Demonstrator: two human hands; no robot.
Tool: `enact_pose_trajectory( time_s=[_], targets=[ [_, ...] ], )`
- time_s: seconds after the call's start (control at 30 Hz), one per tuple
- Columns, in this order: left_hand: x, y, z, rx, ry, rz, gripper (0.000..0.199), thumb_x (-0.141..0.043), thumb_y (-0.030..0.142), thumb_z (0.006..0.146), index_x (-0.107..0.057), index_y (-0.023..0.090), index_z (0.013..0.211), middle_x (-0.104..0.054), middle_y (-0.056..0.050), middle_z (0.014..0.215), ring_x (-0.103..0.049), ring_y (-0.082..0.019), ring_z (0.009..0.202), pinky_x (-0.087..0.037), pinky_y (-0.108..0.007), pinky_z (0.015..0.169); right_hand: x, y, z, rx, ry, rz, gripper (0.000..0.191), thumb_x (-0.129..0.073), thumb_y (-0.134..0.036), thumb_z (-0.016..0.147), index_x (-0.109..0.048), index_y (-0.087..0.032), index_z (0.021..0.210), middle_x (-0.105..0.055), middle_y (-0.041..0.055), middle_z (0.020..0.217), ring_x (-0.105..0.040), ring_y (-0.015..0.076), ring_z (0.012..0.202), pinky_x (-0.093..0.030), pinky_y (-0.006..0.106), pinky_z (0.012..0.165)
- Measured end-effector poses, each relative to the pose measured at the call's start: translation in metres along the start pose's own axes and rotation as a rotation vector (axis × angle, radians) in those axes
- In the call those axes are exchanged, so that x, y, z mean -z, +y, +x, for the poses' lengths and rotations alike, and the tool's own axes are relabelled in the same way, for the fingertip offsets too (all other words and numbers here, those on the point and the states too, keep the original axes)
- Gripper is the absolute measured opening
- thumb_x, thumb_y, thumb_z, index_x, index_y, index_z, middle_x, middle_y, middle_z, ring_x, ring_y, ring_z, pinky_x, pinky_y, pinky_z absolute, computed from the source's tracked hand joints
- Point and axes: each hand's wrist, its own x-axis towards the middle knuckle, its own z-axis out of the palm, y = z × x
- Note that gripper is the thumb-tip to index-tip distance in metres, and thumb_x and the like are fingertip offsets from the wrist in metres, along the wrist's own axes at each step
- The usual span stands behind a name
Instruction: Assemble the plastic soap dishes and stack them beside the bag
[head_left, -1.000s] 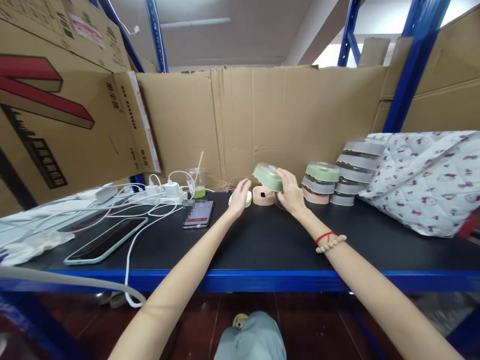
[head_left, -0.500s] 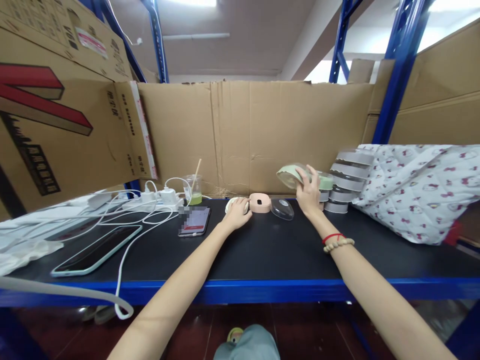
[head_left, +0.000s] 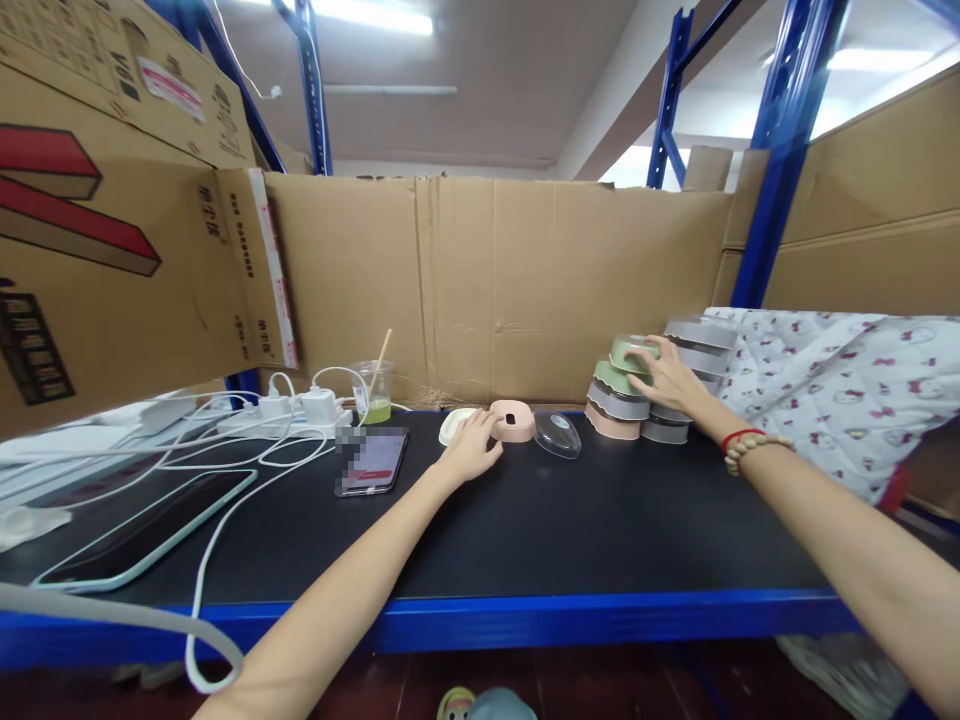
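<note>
My left hand (head_left: 471, 446) lies with fingers stretched over a cream-coloured rounded case (head_left: 451, 428), its fingertips reaching the edge of a pink rounded case (head_left: 514, 423) that has a dark square on its front. Right of that lies a clear domed cover (head_left: 557, 435) with a small round label. My right hand (head_left: 660, 375) is closed round the pale green case (head_left: 628, 352) with a clear cover, at the top of a stack. Below it in the stack are another green case (head_left: 616, 378), a grey case (head_left: 616, 402) and a pink case (head_left: 613, 424).
A second stack of grey cases (head_left: 666, 430) stands behind my right hand, beside a patterned white cloth (head_left: 817, 390). To the left are a cup with green liquid (head_left: 377, 408), two phones (head_left: 373, 462), a power strip and looping white cables (head_left: 225, 540). Cardboard (head_left: 555, 280) walls the back.
My right hand has moved right and set the green case down onto the stack. My left hand has shifted slightly toward the pink case. The view has tilted up a little.
</note>
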Motion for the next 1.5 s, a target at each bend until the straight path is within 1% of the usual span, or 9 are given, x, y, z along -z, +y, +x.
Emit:
enact_pose_trajectory(
  time_s=[0.4,0.57,0.67,0.77,0.87,0.93,1.17,1.33,1.5],
  targets=[
    [0.004,-0.006,-0.001,0.124,0.065,0.054,0.041,-0.045,0.019,0.081,-0.055,0.019,0.120,-0.055,-0.012,0.128,-0.042,-0.027,0.126,-0.030,-0.042,0.106,-0.002,-0.004,0.012,-0.148,0.066,0.022,0.019,-0.052,-0.037,0.072,-0.045,-0.020,0.079,-0.050,0.0147,0.104,-0.048,0.0319,0.107,-0.029,0.058,0.101],
    [0.010,-0.010,-0.005,0.358,0.001,0.091,0.037,-0.039,0.026,0.087,-0.058,0.018,0.118,-0.049,-0.016,0.135,-0.039,-0.033,0.129,-0.031,-0.047,0.102,-0.008,-0.077,0.004,-0.035,0.044,0.064,0.024,-0.055,-0.032,0.070,-0.055,-0.019,0.091,-0.056,0.0125,0.112,-0.046,0.0300,0.116,-0.020,0.057,0.108],
    [0.014,-0.011,-0.007,0.423,-0.054,0.093,0.034,-0.036,0.029,0.089,-0.066,0.017,0.101,-0.057,-0.017,0.124,-0.048,-0.034,0.121,-0.033,-0.048,0.100,-0.024,-0.137,-0.007,0.093,-0.236,0.158,0.032,-0.056,-0.036,0.073,-0.059,-0.019,0.100,-0.060,0.0118,0.109,-0.053,0.0280,0.108,-0.034,0.051,0.100],
    [0.016,-0.013,-0.007,0.473,0.043,0.038,0.025,-0.044,0.026,0.084,-0.067,0.017,0.085,-0.061,-0.018,0.112,-0.055,-0.034,0.112,-0.036,-0.045,0.097,-0.045,-0.186,-0.017,0.001,-0.456,0.166,0.045,-0.060,-0.040,0.074,-0.058,-0.015,0.111,-0.057,0.0182,0.120,-0.052,0.0328,0.113,-0.039,0.052,0.094],
    [0.016,-0.017,-0.007,0.614,0.205,-0.141,0.025,-0.055,0.016,0.072,-0.065,0.013,0.094,-0.053,-0.021,0.121,-0.055,-0.036,0.111,-0.039,-0.044,0.095,-0.060,-0.210,-0.022,-0.004,-0.467,0.169,0.034,-0.057,-0.036,0.081,-0.060,-0.013,0.105,-0.061,0.0191,0.115,-0.053,0.0323,0.114,-0.030,0.057,0.101],
    [0.015,-0.021,-0.007,0.726,0.290,-0.285,0.035,-0.060,0.012,0.064,-0.063,0.011,0.098,-0.048,-0.025,0.125,-0.049,-0.040,0.118,-0.036,-0.048,0.097,-0.064,-0.212,-0.021,0.043,-0.442,0.196,0.021,-0.054,-0.028,0.084,-0.062,-0.015,0.098,-0.066,0.0150,0.106,-0.059,0.0284,0.106,-0.027,0.058,0.103],
    [0.013,-0.032,-0.008,0.839,0.391,-0.567,0.013,-0.058,0.005,0.061,-0.059,0.014,0.070,-0.052,-0.026,0.120,-0.043,-0.040,0.126,-0.035,-0.047,0.101,-0.051,-0.202,-0.020,0.030,-0.460,0.234,0.015,-0.054,-0.020,0.084,-0.065,-0.016,0.092,-0.067,0.0144,0.106,-0.060,0.0283,0.102,-0.042,0.042,0.084],
    [0.014,-0.030,-0.005,0.918,0.457,-0.815,0.020,-0.057,0.003,0.063,-0.056,0.017,0.076,-0.060,-0.020,0.113,-0.044,-0.034,0.128,-0.037,-0.046,0.101,-0.042,-0.210,-0.024,-0.009,-0.254,0.274,0.018,-0.053,-0.024,0.086,-0.063,-0.016,0.099,-0.065,0.0133,0.106,-0.059,0.0269,0.100,-0.044,0.036,0.076],
    [0.019,-0.022,0.006,0.958,0.455,-1.202,0.020,-0.051,0.002,0.066,-0.057,0.014,0.081,-0.064,-0.011,0.083,-0.065,-0.021,0.087,-0.053,-0.032,0.074,-0.040,-0.212,-0.025,0.056,-0.095,0.362,0.023,-0.050,-0.031,0.089,-0.064,-0.018,0.104,-0.065,0.0107,0.104,-0.059,0.0243,0.095,-0.044,0.034,0.077]
  ],
)
